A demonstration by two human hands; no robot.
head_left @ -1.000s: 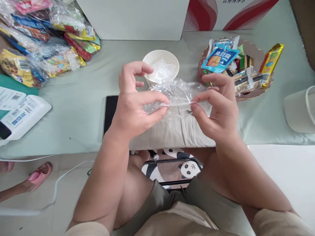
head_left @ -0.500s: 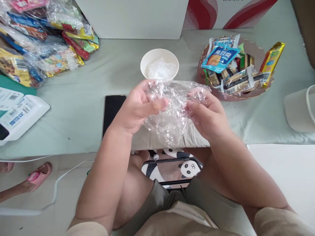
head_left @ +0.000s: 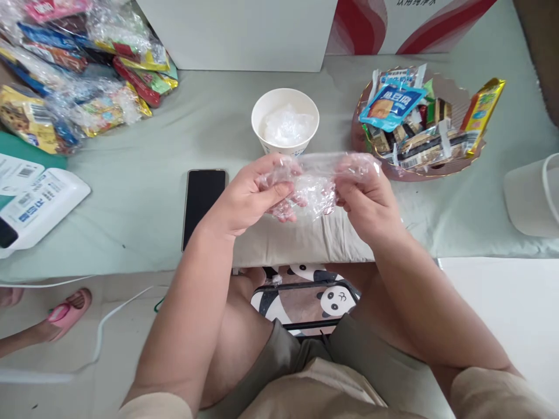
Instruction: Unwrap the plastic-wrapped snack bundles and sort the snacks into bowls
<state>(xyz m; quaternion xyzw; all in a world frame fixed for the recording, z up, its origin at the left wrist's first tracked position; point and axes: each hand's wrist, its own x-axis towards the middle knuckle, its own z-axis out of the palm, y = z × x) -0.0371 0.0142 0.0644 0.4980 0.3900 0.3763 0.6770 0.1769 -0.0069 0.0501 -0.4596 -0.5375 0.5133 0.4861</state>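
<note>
Between my two hands, over the table's front edge, stretches a crumpled sheet of clear plastic film (head_left: pixel 315 195). My left hand (head_left: pixel 264 189) is closed on its left part, the thumb pressed on the film. On the other side my right hand (head_left: pixel 364 195) grips the film with curled fingers. Just beyond them stands a white paper bowl (head_left: pixel 257 125) with a wad of clear plastic (head_left: pixel 288 125) inside. Whether the film is a bag or a loose sheet, I cannot tell.
A black phone (head_left: pixel 203 201) lies left of my hands. At right is a pink basket (head_left: pixel 458 93) of packaged snacks, then a white bin (head_left: pixel 530 195). Snack bags (head_left: pixel 87 70) pile up far left, near a white-and-green package (head_left: pixel 43 198). A white box (head_left: pixel 244 35) stands behind.
The film's hanging lower part has been gathered up and bunched between my hands, and its upper edge is drawn straighter. Both hands keep their hold.
</note>
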